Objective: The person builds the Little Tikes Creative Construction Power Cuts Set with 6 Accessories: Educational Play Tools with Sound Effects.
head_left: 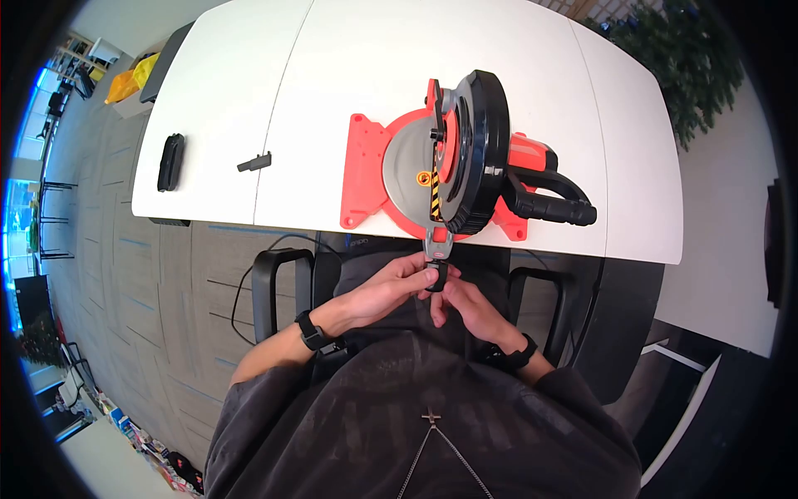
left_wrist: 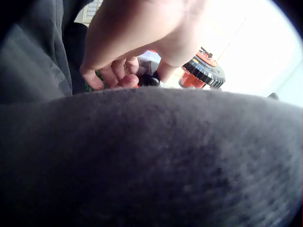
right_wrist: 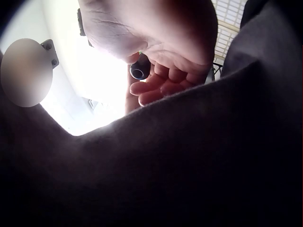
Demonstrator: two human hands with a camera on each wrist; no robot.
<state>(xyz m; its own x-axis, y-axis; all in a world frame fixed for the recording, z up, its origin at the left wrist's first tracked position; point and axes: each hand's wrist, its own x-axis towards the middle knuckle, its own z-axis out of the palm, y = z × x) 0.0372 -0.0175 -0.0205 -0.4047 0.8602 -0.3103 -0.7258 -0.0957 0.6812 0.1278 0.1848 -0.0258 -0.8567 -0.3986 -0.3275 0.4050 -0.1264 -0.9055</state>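
Note:
A red and grey miter saw [head_left: 406, 166] stands at the table's front edge, its black blade guard [head_left: 490, 154] upright. From its base a grey arm [head_left: 438, 243] juts past the edge and ends in a black knob [head_left: 435, 278]. My left hand [head_left: 378, 293] grips this knob from the left, thumb on top. On its other side my right hand [head_left: 478, 312] pinches the knob near its end, the other fingers loosely curled. The knob's round end [right_wrist: 139, 68] shows beside the right fingers in the right wrist view; the left hand [left_wrist: 142, 28] partly hides it in the left wrist view.
On the white table [head_left: 332, 66] lie a small dark grey part [head_left: 254, 162] and a black oblong object [head_left: 171, 162], both left of the saw. The saw's black handle [head_left: 553, 200] points right. Chair armrests [head_left: 270, 283] flank the person below the table edge.

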